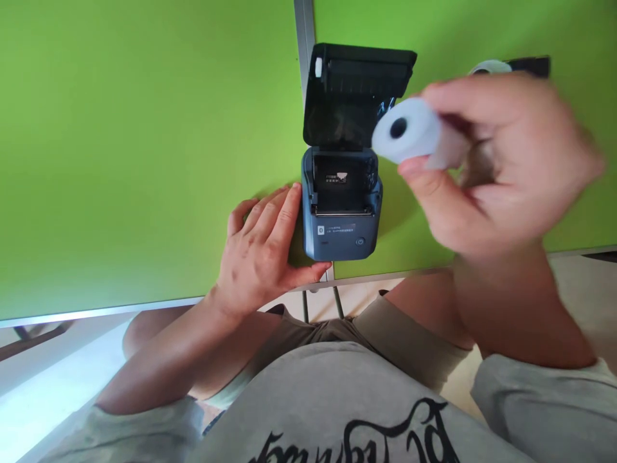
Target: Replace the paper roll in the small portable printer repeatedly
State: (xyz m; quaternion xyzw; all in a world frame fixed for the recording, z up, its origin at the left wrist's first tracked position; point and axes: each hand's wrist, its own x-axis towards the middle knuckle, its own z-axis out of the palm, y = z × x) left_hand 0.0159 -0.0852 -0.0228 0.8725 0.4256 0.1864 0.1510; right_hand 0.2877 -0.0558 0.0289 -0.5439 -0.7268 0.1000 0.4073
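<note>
Near the table's front edge stands a small dark blue label printer point(342, 243), its black lid point(357, 96) swung up and back. The paper bay inside is exposed, with a small printed label at the back. My left hand point(260, 247) lies along the printer's left side, fingers stretched out, fingertips touching the casing and thumb by its front corner. Above and to the right of the printer, my right hand point(506, 154) is closed around a white paper roll point(424, 132). The roll's dark core hole faces left, and its far end is hidden by the fingers.
Behind my right hand, a white round object point(490, 66) and a black flat item point(533, 65) are partly hidden on the green table point(144, 128). A grey metal seam point(303, 38) runs between two tabletop panels under the printer. My lap is just below the front edge.
</note>
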